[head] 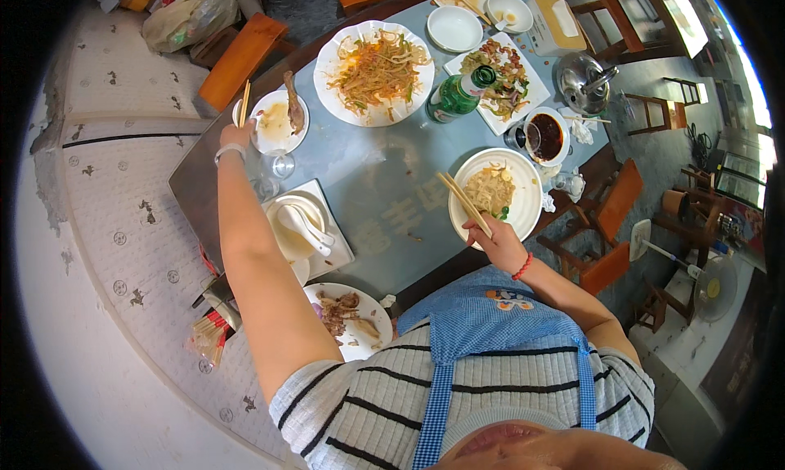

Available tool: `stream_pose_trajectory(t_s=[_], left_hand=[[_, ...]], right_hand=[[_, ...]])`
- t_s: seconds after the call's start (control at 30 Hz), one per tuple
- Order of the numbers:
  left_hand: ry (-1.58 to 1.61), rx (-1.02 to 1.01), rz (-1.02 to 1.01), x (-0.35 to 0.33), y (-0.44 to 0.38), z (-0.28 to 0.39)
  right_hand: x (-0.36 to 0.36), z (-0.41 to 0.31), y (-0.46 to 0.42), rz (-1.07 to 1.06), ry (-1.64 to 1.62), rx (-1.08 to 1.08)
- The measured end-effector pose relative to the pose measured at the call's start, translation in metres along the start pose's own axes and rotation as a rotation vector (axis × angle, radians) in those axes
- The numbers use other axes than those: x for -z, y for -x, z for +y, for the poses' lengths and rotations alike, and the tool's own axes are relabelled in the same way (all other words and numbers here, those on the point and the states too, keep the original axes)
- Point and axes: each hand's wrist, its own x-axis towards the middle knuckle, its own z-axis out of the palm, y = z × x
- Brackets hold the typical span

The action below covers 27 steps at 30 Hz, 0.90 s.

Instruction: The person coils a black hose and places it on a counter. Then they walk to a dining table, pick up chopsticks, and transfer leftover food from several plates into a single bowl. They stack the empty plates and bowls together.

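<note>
My left hand (pixel 237 134) stretches to the far left of the table, its fingers closed around the near end of a pair of wooden chopsticks (pixel 245 99). Beside it sits a small white plate (pixel 264 140) with a gnawed bone (pixel 294 105) across its rim. A small white dish is partly hidden behind the chopsticks. At the right, my right hand (pixel 495 243) grips wooden chopsticks (pixel 464 203) over the near edge of a white bowl (pixel 459 231) holding noodle leftovers (pixel 490 188). Whether its fingers also hold the bowl rim is hidden.
A large scalloped plate (pixel 322 77) of shredded food, a green glass bottle (pixel 452 102) and a bowl of dark sauce (pixel 546 137) stand farther back. Stacked bowls with spoons (pixel 300 224) and a plate of bones (pixel 377 341) lie near my left arm. Wooden chairs (pixel 619 200) flank the right.
</note>
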Motion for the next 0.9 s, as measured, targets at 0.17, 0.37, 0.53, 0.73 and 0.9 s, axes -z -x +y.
stream_pose_trajectory(t_s=[0.17,0.37,0.53,0.73,0.9], left_hand=[[0.228,0.204,-0.207,0.000,0.007,0.005],[0.265,0.070,-0.199,0.022,0.019,0.024],[0.437,-0.022,-0.162,0.053,0.033,0.054],[0.357,-0.164,-0.112,0.058,0.084,0.131],[0.185,-0.203,-0.075,0.053,0.122,0.172]], right_hand=[[0.004,0.000,0.006,-0.004,0.011,-0.007],[0.001,0.008,0.003,-0.016,-0.015,0.034],[0.003,-0.006,-0.028,-0.120,0.051,0.088],[-0.028,-0.043,-0.101,-0.030,0.135,0.436],[-0.061,-0.074,-0.150,-0.087,0.270,0.341]])
